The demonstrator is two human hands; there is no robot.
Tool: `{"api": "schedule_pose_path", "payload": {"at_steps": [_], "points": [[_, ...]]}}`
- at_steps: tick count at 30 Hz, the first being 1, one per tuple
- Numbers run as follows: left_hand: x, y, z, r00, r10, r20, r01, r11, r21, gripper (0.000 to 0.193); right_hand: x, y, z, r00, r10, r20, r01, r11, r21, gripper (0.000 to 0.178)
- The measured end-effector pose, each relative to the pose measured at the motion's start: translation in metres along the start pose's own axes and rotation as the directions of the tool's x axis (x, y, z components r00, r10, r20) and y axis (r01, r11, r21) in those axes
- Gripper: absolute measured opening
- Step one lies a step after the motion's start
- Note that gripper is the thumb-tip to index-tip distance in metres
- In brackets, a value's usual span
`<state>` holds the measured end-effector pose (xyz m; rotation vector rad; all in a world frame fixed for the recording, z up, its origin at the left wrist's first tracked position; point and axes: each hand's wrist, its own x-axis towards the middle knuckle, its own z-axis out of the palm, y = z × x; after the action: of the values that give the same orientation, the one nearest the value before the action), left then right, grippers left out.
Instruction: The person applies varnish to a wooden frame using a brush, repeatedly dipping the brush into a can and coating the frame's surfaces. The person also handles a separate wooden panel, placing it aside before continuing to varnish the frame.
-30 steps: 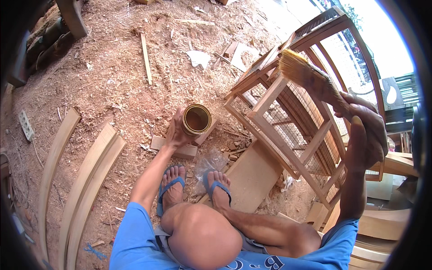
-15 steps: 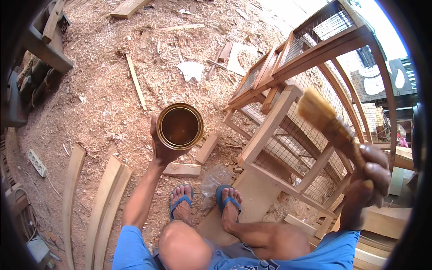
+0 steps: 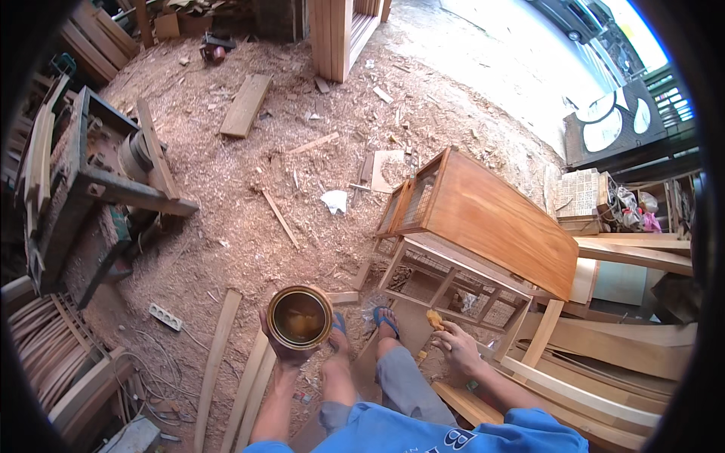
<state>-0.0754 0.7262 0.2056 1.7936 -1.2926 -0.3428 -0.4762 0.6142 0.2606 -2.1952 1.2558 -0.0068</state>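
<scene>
Left grip [image 3: 283, 353] holds tin [image 3: 300, 346] above shaving-strewn ground [image 3: 226, 196].

Daylight, bright overall. Strongest glare: far beyond the right fingers [image 3: 447, 335], toward upper right, where pale ground [image 3: 483, 60] burns out to near white; blue-violet fringe along the outermost edge there. Sawdust floor [image 3: 249, 226] ahead of both sets of fingers: even, soft light. Left of the left fingers [image 3: 265, 323], machine frame [image 3: 143, 196] sits in shade, detail dim. Beside the left fingers: can [image 3: 300, 346], rim glinting, 1 pale reflection on its liquid [image 3: 298, 321]. Fingers fairly crisp; distant clutter [image 3: 638, 208] softer. Fisheye: 4 black corners, straight edges bending farthest from the fingers.
</scene>
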Motion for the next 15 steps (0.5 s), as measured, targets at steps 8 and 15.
{"api": "schedule_pose_path", "payload": {"at_steps": [8, 15], "points": [[0.09, 0.126, -0.097, 0.999, 0.022, 0.046, -0.024, 0.999, 0.043, 0.12, 0.012, -0.011, -0.03, 0.823, 0.565, 0.056, -0.567, 0.823, 0.032, 0.034], [0.24, 0.137, -0.055, 0.984, 0.148, 0.095, -0.129, 0.974, -0.184, 0.126, 0.092, -0.043, -0.007, 0.716, 0.645, 0.267, -0.694, 0.617, 0.371, 0.036]]}}
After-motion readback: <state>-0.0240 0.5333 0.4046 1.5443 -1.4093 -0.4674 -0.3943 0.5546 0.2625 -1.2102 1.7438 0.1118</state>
